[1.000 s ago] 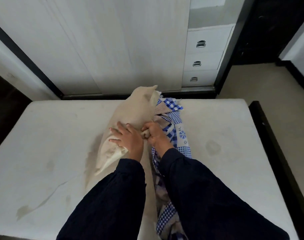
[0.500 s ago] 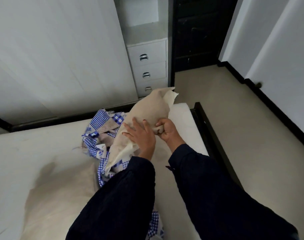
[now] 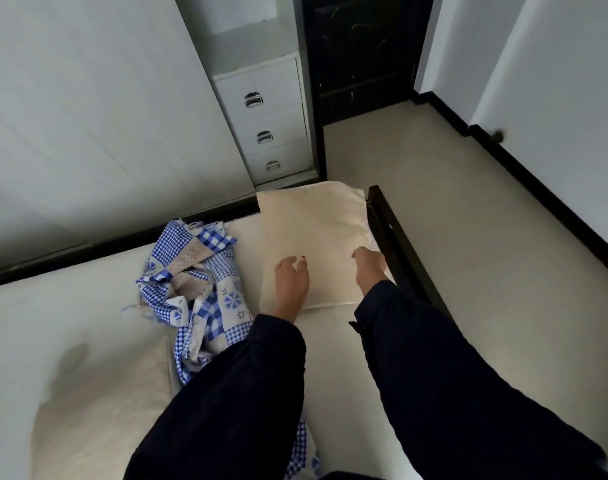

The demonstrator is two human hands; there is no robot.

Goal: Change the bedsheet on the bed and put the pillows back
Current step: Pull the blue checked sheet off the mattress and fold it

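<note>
Directly under left hand (image 3: 290, 279), right hand (image 3: 370, 265), cream pillow (image 3: 313, 221)

One wide-angle view, from a camera worn on the person's head. It looks forward and steeply down along two dark sleeves (image 3: 233, 393) at the far right corner of the bed (image 3: 53, 306), close below. A chest of drawers (image 3: 264, 119) and the floor (image 3: 469, 254) lie beyond.

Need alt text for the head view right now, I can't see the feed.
A cream pillow lies at the far right corner of the bare mattress, with the left hand and right hand over its near edge, fingers loosely curled, gripping nothing. A blue checked sheet lies bunched to its left.
</note>
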